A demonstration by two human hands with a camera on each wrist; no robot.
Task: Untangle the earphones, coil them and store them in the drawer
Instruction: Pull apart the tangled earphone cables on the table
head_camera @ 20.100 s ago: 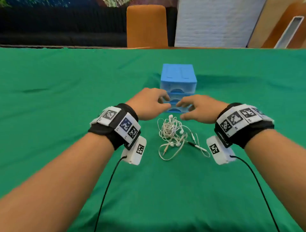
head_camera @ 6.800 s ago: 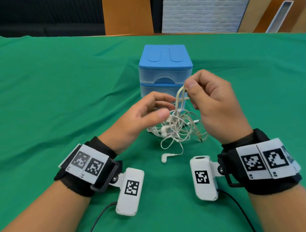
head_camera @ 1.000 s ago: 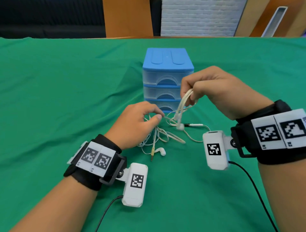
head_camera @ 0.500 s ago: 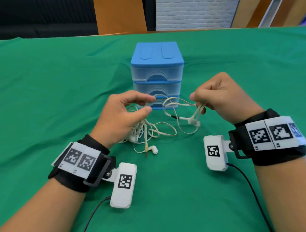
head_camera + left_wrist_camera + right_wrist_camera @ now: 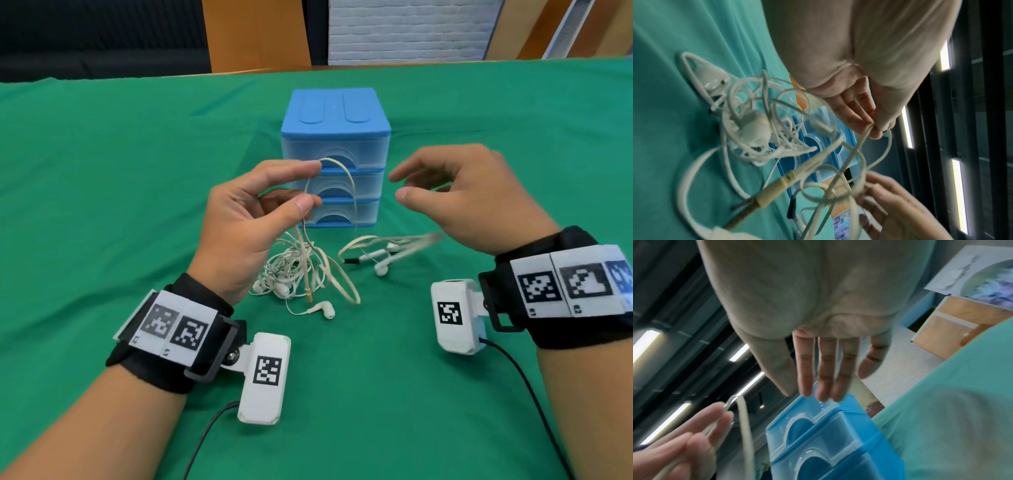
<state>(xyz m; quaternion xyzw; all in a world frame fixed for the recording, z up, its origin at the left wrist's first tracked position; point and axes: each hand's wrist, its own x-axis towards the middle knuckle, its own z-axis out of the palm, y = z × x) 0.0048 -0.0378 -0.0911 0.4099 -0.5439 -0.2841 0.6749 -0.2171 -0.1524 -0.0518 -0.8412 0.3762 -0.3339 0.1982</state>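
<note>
Left hand [image 5: 246,219] pinching a raised loop of the earphones [image 5: 298,270]; tangle lying mid-table on the green cloth [image 5: 102,171], just before the drawer unit [image 5: 335,161]. Best to keep that pinch and draw slack gently. Right hand [image 5: 466,195] released, empty: ready to free the separated strand [image 5: 383,248].
</note>
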